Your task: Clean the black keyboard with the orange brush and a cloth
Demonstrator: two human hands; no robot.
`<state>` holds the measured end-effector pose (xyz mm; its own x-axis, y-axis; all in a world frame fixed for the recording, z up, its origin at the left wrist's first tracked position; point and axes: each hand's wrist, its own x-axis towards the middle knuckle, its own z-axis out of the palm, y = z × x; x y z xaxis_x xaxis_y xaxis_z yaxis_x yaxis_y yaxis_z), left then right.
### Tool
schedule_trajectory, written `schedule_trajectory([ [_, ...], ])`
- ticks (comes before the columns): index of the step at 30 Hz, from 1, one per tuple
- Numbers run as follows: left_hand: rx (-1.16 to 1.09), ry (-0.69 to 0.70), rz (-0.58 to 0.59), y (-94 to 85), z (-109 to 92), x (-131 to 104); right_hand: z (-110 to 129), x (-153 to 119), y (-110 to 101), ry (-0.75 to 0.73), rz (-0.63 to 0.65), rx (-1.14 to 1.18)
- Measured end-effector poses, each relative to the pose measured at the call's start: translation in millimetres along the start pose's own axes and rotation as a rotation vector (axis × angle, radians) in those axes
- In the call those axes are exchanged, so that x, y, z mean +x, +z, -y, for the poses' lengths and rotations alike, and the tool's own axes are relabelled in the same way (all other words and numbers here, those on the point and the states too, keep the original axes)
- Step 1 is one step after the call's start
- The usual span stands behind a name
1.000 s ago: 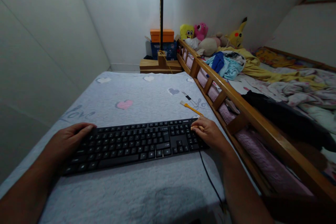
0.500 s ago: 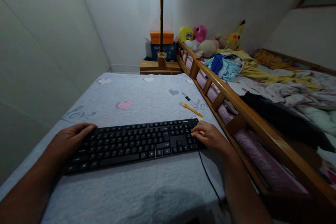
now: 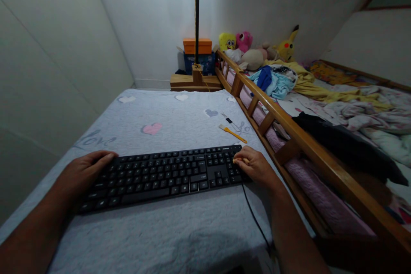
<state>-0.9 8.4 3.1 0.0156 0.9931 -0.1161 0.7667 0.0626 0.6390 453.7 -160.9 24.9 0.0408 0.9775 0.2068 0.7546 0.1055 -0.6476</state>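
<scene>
A black keyboard (image 3: 154, 175) lies slightly slanted on the pale blue cloth (image 3: 138, 239), its cable (image 3: 253, 214) running down from the right part. My left hand (image 3: 85, 173) grips the keyboard's left end, thumb along the top edge and the other fingers hidden below or behind. Over the number pad at the right end, my right hand (image 3: 255, 165) is closed in a pinch around something small and tan, too small to name. Beyond the keyboard lie a yellow-handled brush (image 3: 234, 134) and a thin metal tool with a black middle (image 3: 229, 120).
A wooden bed rail (image 3: 282, 124) runs along the right side, with clothes (image 3: 279, 83) and plush toys (image 3: 250, 58) behind it. At the far end stand an orange box (image 3: 197, 46) and a dark pole (image 3: 197, 17) on a wooden base (image 3: 183, 81).
My right hand has shifted very slightly to the left over the number pad. The left hand and the keyboard stay nearly as they were.
</scene>
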Motion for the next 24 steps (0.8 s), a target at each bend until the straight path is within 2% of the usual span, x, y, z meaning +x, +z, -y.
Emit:
schedule_trajectory([
  [9,0.017,0.008,-0.006,0.9,2.9,1.8,-2.6,-8.4,-7.6,0.026,0.144,0.116],
  [17,0.003,-0.007,-0.002,0.7,1.9,3.0,-1.7,-3.7,-2.5,-0.015,0.034,0.053],
  [24,-0.026,-0.015,-0.002,3.7,13.3,7.4,-4.5,-8.9,-7.3,0.031,0.140,0.114],
])
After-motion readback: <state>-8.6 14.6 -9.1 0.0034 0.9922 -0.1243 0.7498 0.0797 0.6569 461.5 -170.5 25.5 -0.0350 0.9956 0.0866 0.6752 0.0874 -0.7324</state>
